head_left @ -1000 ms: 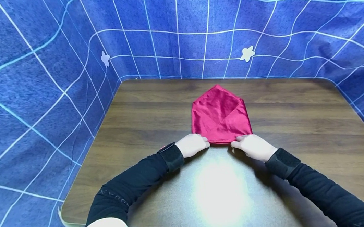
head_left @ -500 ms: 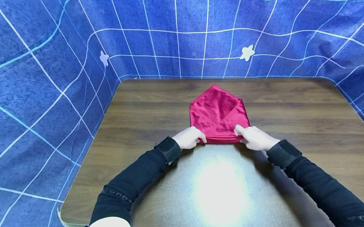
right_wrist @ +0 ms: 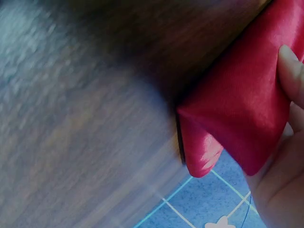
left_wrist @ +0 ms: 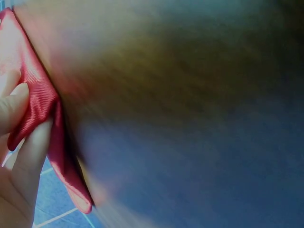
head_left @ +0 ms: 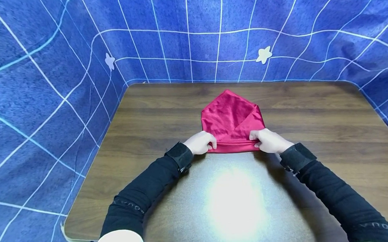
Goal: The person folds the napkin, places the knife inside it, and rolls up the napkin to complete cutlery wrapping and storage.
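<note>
A shiny red satin cloth point(head_left: 230, 115) lies on the wooden table point(head_left: 161, 119), folded into an envelope shape with its point facing away. Its near edge is turned up in a narrow band point(head_left: 233, 147). At the left end of that band, my left hand point(head_left: 200, 142) pinches the cloth between thumb and fingers. My right hand point(head_left: 270, 140) grips the right end the same way. Up close in the left wrist view, the raised cloth point(left_wrist: 40, 102) passes between thumb and fingers. The right wrist view has a lifted corner of cloth point(right_wrist: 237, 95) under the thumb.
Blue fabric point(head_left: 183, 37) with white and light-blue lines hangs behind the table and along its left side. Pale star shapes point(head_left: 263, 55) mark it. A bright glare point(head_left: 236, 206) lies on the near part of the table.
Both hands have lifted the near edge of the cloth and turned it up and away, making the band wider. They have moved slightly away from the front edge of the table.
</note>
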A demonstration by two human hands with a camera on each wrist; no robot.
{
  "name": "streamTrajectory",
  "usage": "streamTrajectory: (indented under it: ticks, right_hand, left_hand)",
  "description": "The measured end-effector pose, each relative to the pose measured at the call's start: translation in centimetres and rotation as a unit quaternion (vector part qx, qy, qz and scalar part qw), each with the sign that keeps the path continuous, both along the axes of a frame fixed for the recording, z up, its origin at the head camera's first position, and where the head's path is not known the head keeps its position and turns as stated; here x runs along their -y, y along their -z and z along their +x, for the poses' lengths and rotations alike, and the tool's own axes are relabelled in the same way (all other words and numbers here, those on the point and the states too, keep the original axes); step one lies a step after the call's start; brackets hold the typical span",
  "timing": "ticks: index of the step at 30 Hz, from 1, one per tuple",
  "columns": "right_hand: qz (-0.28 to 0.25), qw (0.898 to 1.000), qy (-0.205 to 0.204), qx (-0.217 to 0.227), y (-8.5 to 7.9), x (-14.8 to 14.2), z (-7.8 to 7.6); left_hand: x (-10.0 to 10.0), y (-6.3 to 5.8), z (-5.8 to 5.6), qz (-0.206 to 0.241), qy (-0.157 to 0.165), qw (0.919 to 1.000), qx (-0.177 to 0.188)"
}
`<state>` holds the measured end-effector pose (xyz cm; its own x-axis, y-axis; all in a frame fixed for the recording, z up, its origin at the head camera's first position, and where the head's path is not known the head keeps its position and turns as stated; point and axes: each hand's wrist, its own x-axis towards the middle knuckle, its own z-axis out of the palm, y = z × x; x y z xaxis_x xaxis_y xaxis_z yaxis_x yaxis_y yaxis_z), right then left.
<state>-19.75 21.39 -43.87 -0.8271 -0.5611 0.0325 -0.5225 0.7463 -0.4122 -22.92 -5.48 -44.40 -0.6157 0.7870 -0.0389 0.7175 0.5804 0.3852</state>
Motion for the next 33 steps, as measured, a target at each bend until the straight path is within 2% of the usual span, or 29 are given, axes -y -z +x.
streamTrajectory:
  ticks: [5,9,12,15,18,21,25,29,33]
  right_hand:
    - [0.021,1.000,0.019,-0.006,0.1,0.0,-0.1]
    - [0.010,1.000,0.025,-0.005,0.3,-0.2,-0.3]
    - [-0.003,0.999,0.036,-0.004,0.4,-0.5,-0.4]
    - [-0.007,0.999,0.041,-0.035,0.4,-0.8,-0.4]
    - [0.010,0.993,0.031,-0.112,0.5,-0.7,-0.4]
    - [0.032,0.982,0.015,-0.188,0.7,-0.5,-0.1]
    - [0.071,0.970,-0.014,-0.234,1.0,0.0,0.7]
    - [0.117,0.952,-0.057,-0.278,1.5,0.0,1.7]
    - [0.129,0.922,-0.116,-0.347,1.9,0.0,2.0]
  left_hand:
    - [0.0,0.1,-0.4,-0.001,0.007,1.0000,0.000]
    - [0.2,0.1,-0.8,0.006,0.015,0.9996,0.022]
    - [0.1,0.0,-0.7,0.006,0.010,0.9996,0.025]
    - [-0.1,-0.3,-0.5,0.001,0.002,0.9999,0.017]
    - [-0.1,-0.5,-0.2,-0.012,0.003,0.9999,-0.011]
    - [0.0,-0.7,0.2,-0.030,0.001,0.9984,-0.048]
    - [0.1,-0.8,1.0,-0.058,0.001,0.9925,-0.108]
    - [-0.1,-0.7,1.9,-0.087,0.003,0.9792,-0.183]
    - [-0.1,-0.6,2.6,-0.135,0.001,0.9593,-0.248]
